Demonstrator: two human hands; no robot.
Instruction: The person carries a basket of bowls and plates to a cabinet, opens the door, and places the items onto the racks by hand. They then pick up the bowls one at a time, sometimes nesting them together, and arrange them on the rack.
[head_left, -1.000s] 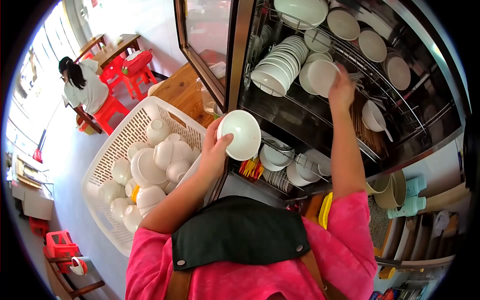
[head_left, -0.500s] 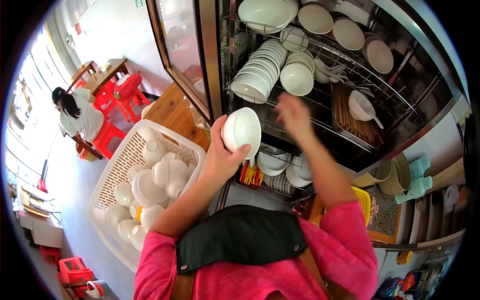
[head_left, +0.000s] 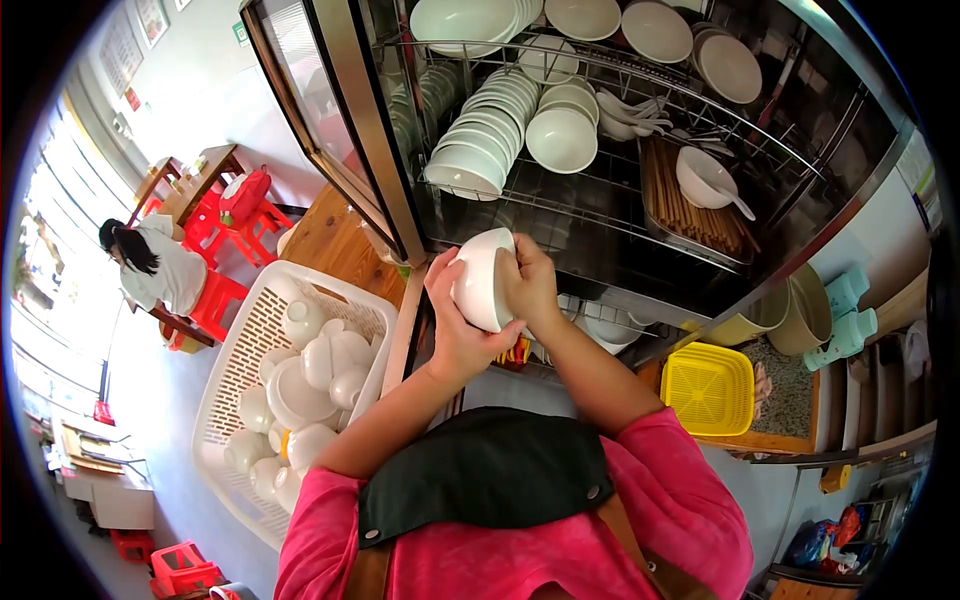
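Note:
A white bowl is held in front of the cabinet, tilted with its opening to the right. My left hand is closed around its outside, thumb low near the rim. On the other side, my right hand grips the bowl at its opening; some of its fingertips are hidden inside. Behind the hands, the open cabinet's wire rack carries a row of nested white bowls and a shorter stack of bowls. To the left stands a white plastic basket heaped with white bowls and cups.
The cabinet's glass door stands open at the left. Inside are a tray of chopsticks and a white spoon. A yellow basket sits at the right. A person sits on a red stool at the far left.
My right hand has come down and left from the rack to the bowl and now grips it. The bowl has turned, and the view has shifted, bringing the yellow basket fully into sight.

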